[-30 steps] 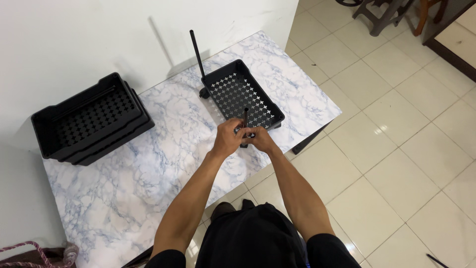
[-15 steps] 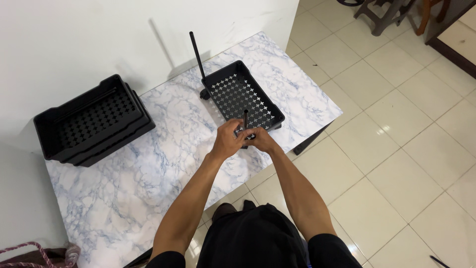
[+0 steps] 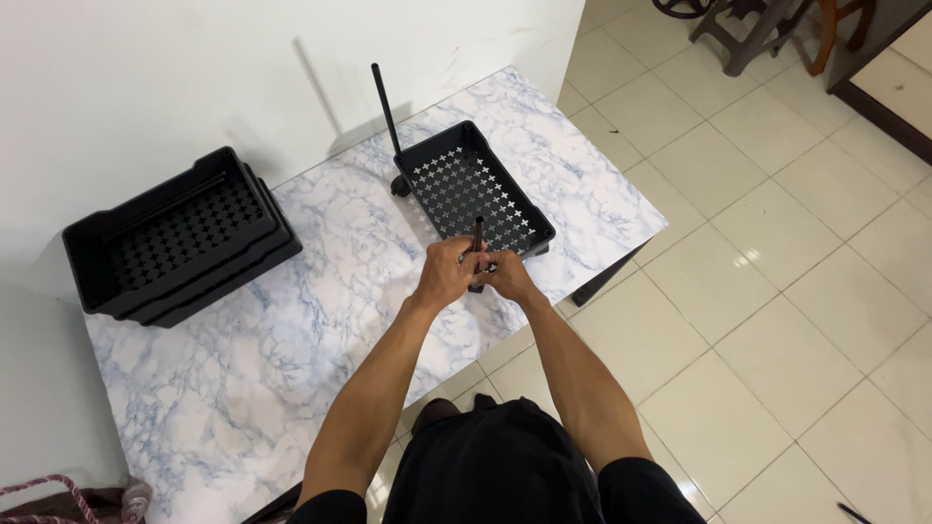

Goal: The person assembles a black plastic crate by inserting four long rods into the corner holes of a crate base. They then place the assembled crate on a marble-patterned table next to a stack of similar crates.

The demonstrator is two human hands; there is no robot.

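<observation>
Both my hands meet at the near corner of a black perforated tray [image 3: 473, 184] that stands on the marble table [image 3: 320, 281]. My left hand [image 3: 445, 274] and my right hand [image 3: 505, 276] are closed around a short black post [image 3: 478, 236] that stands upright at that corner. A second, taller black post [image 3: 386, 109] rises from the tray's far left corner, with a small caster visible at its foot. The lower end of the held post is hidden by my fingers.
A stack of similar black perforated trays [image 3: 175, 238] sits at the table's far left by the white wall. Cream floor tiles lie to the right, wooden furniture legs [image 3: 767, 24] at top right, and a pinkish rope [image 3: 68, 490] at bottom left.
My hands stay at the same tray corner on the post; their grip has shifted only slightly. The view has drifted a little.
</observation>
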